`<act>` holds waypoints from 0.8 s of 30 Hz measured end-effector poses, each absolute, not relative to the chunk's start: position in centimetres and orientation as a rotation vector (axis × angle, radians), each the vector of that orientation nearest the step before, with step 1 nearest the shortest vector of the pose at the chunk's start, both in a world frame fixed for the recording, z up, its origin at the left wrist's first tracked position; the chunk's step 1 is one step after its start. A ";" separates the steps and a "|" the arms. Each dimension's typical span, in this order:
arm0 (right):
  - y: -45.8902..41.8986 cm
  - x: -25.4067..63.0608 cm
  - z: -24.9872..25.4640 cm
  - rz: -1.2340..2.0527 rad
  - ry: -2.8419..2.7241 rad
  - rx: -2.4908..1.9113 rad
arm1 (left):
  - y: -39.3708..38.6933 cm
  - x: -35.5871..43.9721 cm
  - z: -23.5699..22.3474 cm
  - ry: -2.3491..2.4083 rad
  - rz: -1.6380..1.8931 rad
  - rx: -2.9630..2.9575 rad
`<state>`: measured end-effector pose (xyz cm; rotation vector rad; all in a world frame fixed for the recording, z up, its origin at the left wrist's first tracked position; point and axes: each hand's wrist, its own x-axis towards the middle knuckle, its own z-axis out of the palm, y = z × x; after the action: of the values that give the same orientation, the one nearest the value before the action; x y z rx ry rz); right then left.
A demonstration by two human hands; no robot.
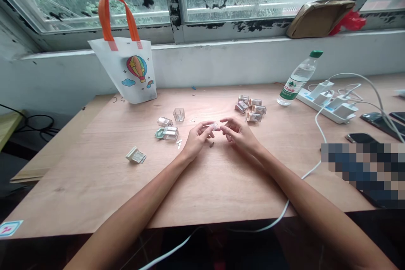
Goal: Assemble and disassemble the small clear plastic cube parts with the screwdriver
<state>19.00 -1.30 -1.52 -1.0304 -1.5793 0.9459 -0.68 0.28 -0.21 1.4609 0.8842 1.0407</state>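
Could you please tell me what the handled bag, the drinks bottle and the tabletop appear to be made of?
The bag looks like matte white non-woven fabric, or perhaps coated paper, with orange cloth-like handles. The bottle seems to be glossy clear plastic: it is see-through with bright highlights. The tabletop looks like smooth plywood or wood veneer, judging by its pale grain.

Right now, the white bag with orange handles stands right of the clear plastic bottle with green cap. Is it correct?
The side is wrong: in the head view, the white bag stands left of the clear plastic bottle. The orange handles and green cap are correct.
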 end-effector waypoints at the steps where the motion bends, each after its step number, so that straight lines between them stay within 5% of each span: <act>1: -1.3 19.1 -1.5 0.887 -1.617 -1.057 | 0.4 -0.7 -0.3 0.906 1.086 1.455; 10: -1.8 18.5 -2.3 0.635 -2.184 -1.069 | 2.0 -1.6 -1.0 1.058 1.329 1.395; 24: -1.6 16.6 -2.6 0.591 -1.959 -1.523 | 1.9 -1.4 -1.2 1.023 1.268 1.448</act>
<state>16.58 -1.62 -2.64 -1.5227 -1.9587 0.5908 -1.44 1.91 -1.16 1.4484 1.0227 1.2682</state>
